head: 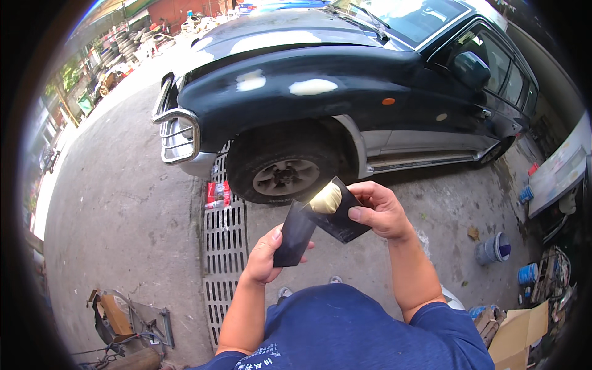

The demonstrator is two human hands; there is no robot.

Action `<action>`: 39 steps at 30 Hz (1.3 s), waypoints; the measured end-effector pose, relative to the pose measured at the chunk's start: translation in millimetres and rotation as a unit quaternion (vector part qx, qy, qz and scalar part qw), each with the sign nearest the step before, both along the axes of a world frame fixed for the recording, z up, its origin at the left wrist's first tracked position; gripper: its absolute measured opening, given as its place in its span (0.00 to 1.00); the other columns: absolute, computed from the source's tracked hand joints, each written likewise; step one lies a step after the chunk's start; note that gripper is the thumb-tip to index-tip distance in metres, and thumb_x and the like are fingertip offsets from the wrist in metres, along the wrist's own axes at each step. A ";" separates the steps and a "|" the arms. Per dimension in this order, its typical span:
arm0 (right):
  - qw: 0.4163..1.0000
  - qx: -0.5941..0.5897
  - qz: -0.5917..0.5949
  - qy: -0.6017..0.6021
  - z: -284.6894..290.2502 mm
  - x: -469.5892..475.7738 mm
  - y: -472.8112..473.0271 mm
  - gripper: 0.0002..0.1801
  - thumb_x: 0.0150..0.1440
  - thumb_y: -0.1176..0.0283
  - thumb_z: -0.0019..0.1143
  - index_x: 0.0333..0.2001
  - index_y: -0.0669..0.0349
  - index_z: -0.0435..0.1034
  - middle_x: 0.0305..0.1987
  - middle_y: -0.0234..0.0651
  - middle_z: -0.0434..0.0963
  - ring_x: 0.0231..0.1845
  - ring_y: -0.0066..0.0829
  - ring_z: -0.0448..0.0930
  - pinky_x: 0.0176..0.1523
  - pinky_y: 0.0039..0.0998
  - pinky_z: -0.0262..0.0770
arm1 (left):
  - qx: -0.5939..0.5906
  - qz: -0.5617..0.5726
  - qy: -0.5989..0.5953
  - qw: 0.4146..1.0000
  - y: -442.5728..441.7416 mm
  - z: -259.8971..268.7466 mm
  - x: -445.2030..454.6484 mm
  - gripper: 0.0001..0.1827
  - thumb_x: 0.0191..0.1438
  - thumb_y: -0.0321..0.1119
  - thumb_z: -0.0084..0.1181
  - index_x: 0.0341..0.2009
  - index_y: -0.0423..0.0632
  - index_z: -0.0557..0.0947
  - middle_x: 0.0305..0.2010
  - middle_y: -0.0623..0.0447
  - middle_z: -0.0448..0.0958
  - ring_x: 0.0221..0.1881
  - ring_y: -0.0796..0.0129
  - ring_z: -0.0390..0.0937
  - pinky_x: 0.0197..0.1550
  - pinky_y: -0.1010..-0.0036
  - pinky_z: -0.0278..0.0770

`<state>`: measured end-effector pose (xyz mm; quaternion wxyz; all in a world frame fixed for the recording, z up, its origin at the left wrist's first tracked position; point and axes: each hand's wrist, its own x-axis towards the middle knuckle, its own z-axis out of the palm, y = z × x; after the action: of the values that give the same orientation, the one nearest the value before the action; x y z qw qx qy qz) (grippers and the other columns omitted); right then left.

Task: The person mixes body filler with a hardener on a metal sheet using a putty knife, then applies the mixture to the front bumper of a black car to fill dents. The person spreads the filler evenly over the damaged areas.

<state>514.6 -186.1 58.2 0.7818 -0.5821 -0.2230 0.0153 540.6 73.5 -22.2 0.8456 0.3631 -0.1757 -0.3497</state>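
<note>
My left hand (266,254) grips a flat black spreader plate (294,235), tilted, its top edge close to the other plate. Between the thumb and fingers of my right hand (381,210) is a second black plate (343,226), which carries a mound of pale yellow body filler (326,199). Whether the two plates touch is hard to tell. Beyond my hands stands a dark green off-road vehicle. Its front fender (286,74) bears two whitish filler patches, one oval (313,87) and one squarer (251,80). A smaller pale spot (442,117) shows on the door.
The front wheel (286,177) is just ahead, with the chrome bull bar (178,134) to its left. A slotted drain grate (225,249) crosses the concrete floor. Buckets (492,249) and cardboard (520,333) lie at right; a metal frame with cables (152,323) lies at lower left.
</note>
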 end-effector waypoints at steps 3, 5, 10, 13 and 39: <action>0.956 -0.184 0.042 -0.223 21.8 -0.2 18.8 0.25 0.43 0.92 0.51 0.46 0.63 0.74 0.52 0.42 0.73 0.54 0.36 0.74 0.55 0.32 0.71 | -0.171 -0.100 0.122 0.973 10.7 -10.8 -2.5 0.33 0.61 0.52 0.44 0.61 0.39 0.63 0.58 0.37 0.68 0.50 0.39 0.74 0.41 0.49 0.79; 0.947 -0.218 0.052 -0.231 21.6 -6.5 31.7 0.27 0.42 0.91 0.51 0.48 0.61 0.74 0.53 0.41 0.72 0.55 0.35 0.72 0.54 0.32 0.71 | -0.247 -0.164 0.129 0.946 6.9 -15.6 -4.5 0.34 0.61 0.53 0.44 0.62 0.40 0.62 0.58 0.37 0.68 0.50 0.38 0.74 0.41 0.48 0.79; 0.908 -0.378 -0.012 -0.179 -2.1 6.5 12.5 0.26 0.42 0.88 0.53 0.47 0.58 0.76 0.50 0.38 0.75 0.52 0.36 0.73 0.54 0.32 0.72 | -0.223 -0.164 0.167 0.946 0.2 -14.7 -12.2 0.34 0.62 0.54 0.43 0.63 0.43 0.61 0.59 0.37 0.67 0.52 0.36 0.72 0.42 0.46 0.78; 0.826 -0.491 -0.176 -0.212 -4.9 5.4 10.4 0.24 0.44 0.84 0.53 0.47 0.58 0.76 0.48 0.39 0.76 0.51 0.38 0.74 0.53 0.33 0.72 | -0.184 -0.067 0.119 0.973 -9.1 -1.9 -12.6 0.34 0.62 0.55 0.42 0.63 0.43 0.61 0.59 0.39 0.67 0.55 0.38 0.71 0.45 0.46 0.77; 0.828 -0.398 -0.131 -0.373 17.5 6.5 43.3 0.29 0.37 0.89 0.52 0.45 0.56 0.75 0.48 0.35 0.74 0.47 0.38 0.73 0.51 0.35 0.72 | -0.205 -0.151 0.127 0.959 15.6 -14.4 8.9 0.35 0.62 0.57 0.37 0.66 0.48 0.57 0.63 0.39 0.61 0.56 0.37 0.68 0.37 0.43 0.77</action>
<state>521.0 -142.8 75.7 0.3345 -0.8278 -0.3940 -0.2180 549.5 89.1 -36.6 0.8547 0.1034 -0.1872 -0.4730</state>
